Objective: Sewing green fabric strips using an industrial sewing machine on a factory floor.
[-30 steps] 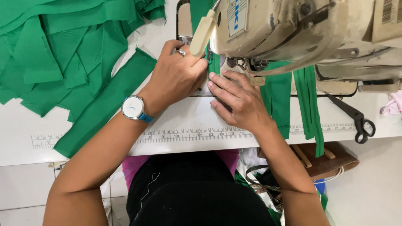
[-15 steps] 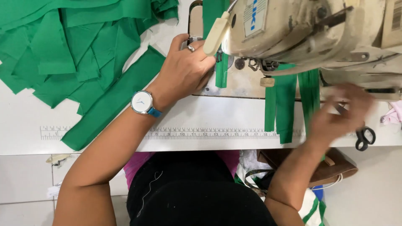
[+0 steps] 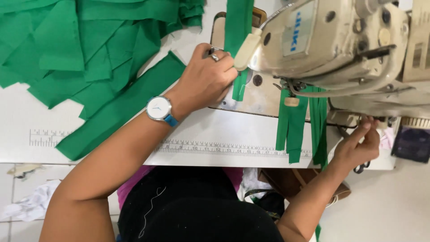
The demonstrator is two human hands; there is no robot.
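Since a second ago, the right hand (image 3: pixel 356 145) has been pulled off the fabric and moved out to the table's right edge, fingers pinched at the scissors (image 3: pixel 358 168) — whether they're actually gripped can't be told. The green strip (image 3: pixel 240 85) is pinned flat near the presser foot by the curled left hand (image 3: pixel 207 80), beneath the sewing machine head (image 3: pixel 331 42). Probably best if that strip is kept taut and lined up.

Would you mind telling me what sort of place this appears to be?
Probably a garment sewing workshop: a cream industrial sewing machine on a white table with a printed ruler strip, and a pile of cut green fabric pieces beside the left hand.
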